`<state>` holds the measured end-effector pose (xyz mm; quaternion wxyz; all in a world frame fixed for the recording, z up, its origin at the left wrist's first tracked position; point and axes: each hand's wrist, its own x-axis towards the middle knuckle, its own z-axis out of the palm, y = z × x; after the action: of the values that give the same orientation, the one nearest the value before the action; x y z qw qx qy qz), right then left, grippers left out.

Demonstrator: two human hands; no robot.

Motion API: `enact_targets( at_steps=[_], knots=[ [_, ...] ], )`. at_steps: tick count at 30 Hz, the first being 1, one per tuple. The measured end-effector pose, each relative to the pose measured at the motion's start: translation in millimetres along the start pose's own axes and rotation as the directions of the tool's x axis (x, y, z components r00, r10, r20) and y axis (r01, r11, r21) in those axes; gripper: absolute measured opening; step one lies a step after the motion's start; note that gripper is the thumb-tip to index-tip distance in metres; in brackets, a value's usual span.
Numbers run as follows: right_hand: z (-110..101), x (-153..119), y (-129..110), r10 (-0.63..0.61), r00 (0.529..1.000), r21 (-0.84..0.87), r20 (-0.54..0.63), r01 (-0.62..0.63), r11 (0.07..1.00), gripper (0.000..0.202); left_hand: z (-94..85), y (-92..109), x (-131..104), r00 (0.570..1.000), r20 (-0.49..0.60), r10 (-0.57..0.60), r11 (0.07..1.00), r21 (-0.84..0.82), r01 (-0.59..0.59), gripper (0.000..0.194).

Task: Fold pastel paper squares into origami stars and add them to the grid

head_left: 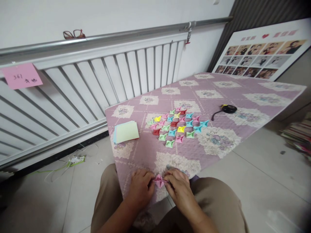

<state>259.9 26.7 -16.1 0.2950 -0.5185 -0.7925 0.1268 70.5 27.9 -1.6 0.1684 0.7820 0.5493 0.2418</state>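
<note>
A small pink origami boat (159, 181) is stretched between my two hands near the front edge of the table. My left hand (142, 185) pinches its left tip, and my right hand (178, 184) pinches the right tip. The folded paper is spread in the middle, with its creases facing up. Beyond my hands stand several finished origami boats (181, 129) in green, pink, blue, yellow and red, set out in slanted rows. To their left lies a stack of coloured paper (127, 132), with a pale green sheet on top.
A patterned purple tablecloth (145, 155) covers the table. A black tape measure (228, 109) with a strap lies at the right. Behind are a white radiator (145, 69), glasses (74, 34) on its pipe, a pink note (22, 76) and a photo board (259, 53).
</note>
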Motion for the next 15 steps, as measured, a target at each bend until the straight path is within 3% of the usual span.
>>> enact_targets(
  at_steps=[7, 15],
  knots=[
    [3.7, 1.1, 0.7, -0.010, 1.000, 0.006, -0.012, 0.010, 1.000, 0.011, 2.9, -1.4, 0.6, 0.999, 0.022, 0.025, 0.999, 0.037, -0.026, 0.014],
    [6.5, 0.4, 5.9, -0.016, 1.000, 0.017, -0.017, 0.017, 1.000, 0.006, 0.3, 1.0, 0.3, 0.998, 0.052, -0.033, 0.997, 0.070, 0.030, 0.011]
  ],
)
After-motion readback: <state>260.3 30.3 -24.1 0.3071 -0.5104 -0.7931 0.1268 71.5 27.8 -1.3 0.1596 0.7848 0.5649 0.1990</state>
